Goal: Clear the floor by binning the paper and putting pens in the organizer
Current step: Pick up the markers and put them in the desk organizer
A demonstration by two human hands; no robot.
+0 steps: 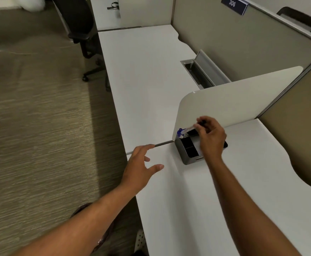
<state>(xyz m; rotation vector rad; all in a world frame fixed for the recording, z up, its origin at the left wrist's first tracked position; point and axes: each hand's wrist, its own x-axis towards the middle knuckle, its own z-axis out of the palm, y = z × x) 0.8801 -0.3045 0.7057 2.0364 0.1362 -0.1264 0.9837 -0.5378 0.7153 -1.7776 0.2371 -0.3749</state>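
A grey organizer (185, 156) with black compartments stands on the white desk (188, 200), against a low white divider. My right hand (211, 137) hovers over it, pinching clear pens with blue caps (182, 132) that point left above the organizer's far compartment. My hand covers the organizer's right part. My left hand (140, 168) rests near the desk's front edge with its fingers spread and nothing in it. No paper is in view on the carpet.
A white divider panel (230, 100) rises right behind the organizer. Beyond it lies another desk with an open cable tray (197, 71). A black office chair (80, 30) stands on the carpet (31, 126) at the far left. Beige partition walls close off the right.
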